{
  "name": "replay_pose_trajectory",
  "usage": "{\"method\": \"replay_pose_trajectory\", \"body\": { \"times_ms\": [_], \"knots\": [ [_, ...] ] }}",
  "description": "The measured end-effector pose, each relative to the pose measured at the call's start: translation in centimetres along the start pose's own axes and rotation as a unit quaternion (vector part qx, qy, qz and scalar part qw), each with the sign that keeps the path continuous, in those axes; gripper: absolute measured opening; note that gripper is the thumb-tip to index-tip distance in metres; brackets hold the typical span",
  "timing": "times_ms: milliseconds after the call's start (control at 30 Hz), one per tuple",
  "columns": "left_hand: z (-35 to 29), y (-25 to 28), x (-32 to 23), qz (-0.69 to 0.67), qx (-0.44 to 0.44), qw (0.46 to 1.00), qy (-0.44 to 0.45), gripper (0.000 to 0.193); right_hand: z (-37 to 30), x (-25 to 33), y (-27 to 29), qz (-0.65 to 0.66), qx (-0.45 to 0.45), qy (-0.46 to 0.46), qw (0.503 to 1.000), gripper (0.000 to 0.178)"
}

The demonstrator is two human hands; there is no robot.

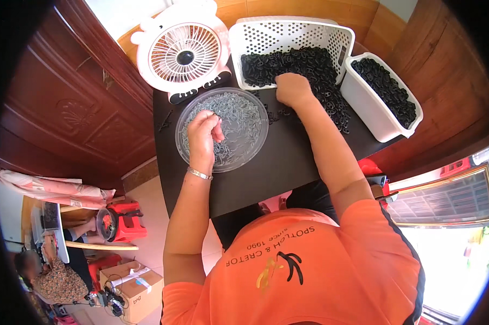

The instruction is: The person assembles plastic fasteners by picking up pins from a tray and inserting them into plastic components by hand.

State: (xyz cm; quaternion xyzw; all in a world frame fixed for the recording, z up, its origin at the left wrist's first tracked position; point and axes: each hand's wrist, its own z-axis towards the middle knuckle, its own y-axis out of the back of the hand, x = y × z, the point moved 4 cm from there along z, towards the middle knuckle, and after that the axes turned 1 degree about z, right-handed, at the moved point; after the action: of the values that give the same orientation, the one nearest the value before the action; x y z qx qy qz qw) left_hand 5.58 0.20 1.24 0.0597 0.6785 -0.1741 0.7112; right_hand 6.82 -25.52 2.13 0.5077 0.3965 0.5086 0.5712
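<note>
My left hand, with a silver bracelet on its wrist, is over a round clear tub. Many small silvery metal pieces lie in that tub. The left thumb and fingers are pinched on a small dark piece, too small to name. My right hand is closed at the near edge of a white perforated basket. Small black plastic parts with holes in them heap up in the basket and spill onto the table beside the right hand. Whatever the right fingers hold is hidden.
A pink animal-shaped fan stands behind the tub. To the right is a white bin full of black parts. All stand on a dark table. At the lower left another person sits near a cardboard box and red stool.
</note>
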Motion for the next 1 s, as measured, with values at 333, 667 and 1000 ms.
{"method": "replay_pose_trajectory", "body": {
  "times_ms": [333,667,1000],
  "knots": [
    [0.0,-0.1,0.1,0.015,0.007,1.0,0.003,0.016,0.6,1.6,-1.3,0.075,-0.052,0.01,0.996,0.019],
    [-0.3,-0.4,0.0,-0.007,0.002,1.0,0.017,0.016,-0.8,5.3,0.0,0.727,0.174,0.07,0.661,0.014],
    [-0.7,-1.2,-0.6,-0.052,0.012,0.999,-0.005,0.013,-2.6,8.7,0.1,0.787,0.264,0.079,0.551,0.016]
  ]
}}
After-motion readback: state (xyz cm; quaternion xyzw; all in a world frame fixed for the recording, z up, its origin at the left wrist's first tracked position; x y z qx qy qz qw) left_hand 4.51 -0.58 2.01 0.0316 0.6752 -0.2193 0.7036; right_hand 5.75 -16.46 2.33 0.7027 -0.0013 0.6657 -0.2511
